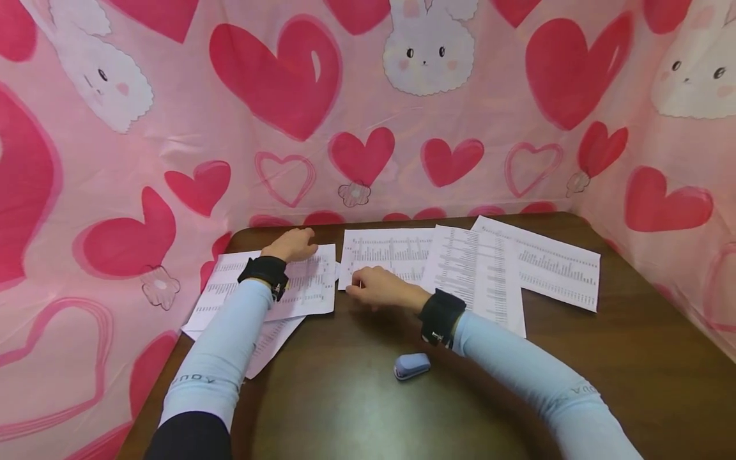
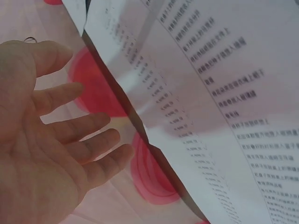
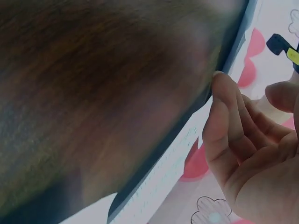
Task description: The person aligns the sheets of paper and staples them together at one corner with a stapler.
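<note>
My left hand [image 1: 292,245] is over the far part of a printed sheet [image 1: 313,291] on the left, its fingers loosely extended. In the left wrist view that hand [image 2: 51,126] has spread fingers and holds nothing, with a printed page [image 2: 201,107] beside it. Near the lower left edge of the middle printed sheet [image 1: 397,239] hovers my right hand [image 1: 384,287]. Seen from the right wrist, its fingers [image 3: 217,123] bend loosely around nothing. A small blue stapler [image 1: 411,365] lies on the table nearer to me than the right hand.
More printed sheets overlap on the right, one upright-facing page [image 1: 494,287] and one angled page [image 1: 558,271]. Another sheet [image 1: 278,335] sticks out below the left pile. The brown wooden table [image 1: 333,396] meets a pink heart-patterned cloth [image 1: 402,115] at its back and left.
</note>
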The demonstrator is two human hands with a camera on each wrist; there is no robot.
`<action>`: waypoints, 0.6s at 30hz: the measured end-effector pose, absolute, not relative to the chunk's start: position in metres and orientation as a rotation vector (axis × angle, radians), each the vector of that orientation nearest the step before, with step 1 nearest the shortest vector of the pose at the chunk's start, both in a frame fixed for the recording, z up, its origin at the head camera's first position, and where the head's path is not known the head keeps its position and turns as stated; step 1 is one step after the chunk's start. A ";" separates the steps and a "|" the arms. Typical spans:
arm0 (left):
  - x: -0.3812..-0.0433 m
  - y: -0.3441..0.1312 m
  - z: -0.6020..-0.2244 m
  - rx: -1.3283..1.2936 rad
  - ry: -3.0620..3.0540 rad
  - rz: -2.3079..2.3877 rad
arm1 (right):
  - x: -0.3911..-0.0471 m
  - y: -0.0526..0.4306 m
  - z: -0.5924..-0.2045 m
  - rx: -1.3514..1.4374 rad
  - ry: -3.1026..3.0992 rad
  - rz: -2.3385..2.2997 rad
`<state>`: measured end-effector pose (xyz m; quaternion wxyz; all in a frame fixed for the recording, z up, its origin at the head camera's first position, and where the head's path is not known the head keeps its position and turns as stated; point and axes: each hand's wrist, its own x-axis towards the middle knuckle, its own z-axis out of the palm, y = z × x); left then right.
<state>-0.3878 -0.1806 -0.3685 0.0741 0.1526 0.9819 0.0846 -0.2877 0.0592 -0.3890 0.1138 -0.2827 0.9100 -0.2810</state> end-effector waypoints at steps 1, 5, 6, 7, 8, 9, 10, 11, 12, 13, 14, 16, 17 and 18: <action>-0.388 -0.182 -0.369 0.447 2.940 0.243 | -0.289 0.059 -0.390 -0.821 2.662 -0.832; -0.391 -0.189 -0.370 0.431 2.927 0.220 | -0.290 0.060 -0.390 -0.757 2.623 -0.880; -0.391 -0.190 -0.370 0.424 2.923 0.228 | -0.291 0.060 -0.391 -0.745 2.614 -0.891; -0.391 -0.191 -0.370 0.424 2.922 0.232 | -0.292 0.061 -0.392 -0.737 2.607 -0.893; -0.392 -0.192 -0.370 0.421 2.921 0.235 | -0.292 0.061 -0.392 -0.732 2.602 -0.893; -0.392 -0.192 -0.370 0.415 2.917 0.242 | -0.293 0.061 -0.393 -0.729 2.599 -0.892; -0.392 -0.193 -0.370 0.412 2.912 0.247 | -0.294 0.060 -0.394 -0.728 2.600 -0.889; -0.393 -0.192 -0.370 0.405 2.910 0.248 | -0.295 0.061 -0.395 -0.728 2.600 -0.884; -0.394 -0.192 -0.371 0.405 2.911 0.244 | -0.295 0.061 -0.396 -0.725 2.601 -0.878; -0.394 -0.192 -0.370 0.400 2.913 0.239 | -0.296 0.059 -0.396 -0.722 2.602 -0.869; -0.394 -0.193 -0.370 0.389 2.911 0.239 | -0.296 0.058 -0.396 -0.720 2.604 -0.855; -0.394 -0.194 -0.371 0.375 2.903 0.231 | -0.295 0.056 -0.396 -0.718 2.603 -0.826; -0.395 -0.194 -0.372 0.368 2.899 0.223 | -0.294 0.054 -0.396 -0.714 2.600 -0.812; -0.394 -0.195 -0.372 0.357 2.892 0.215 | -0.293 0.053 -0.396 -0.713 2.595 -0.799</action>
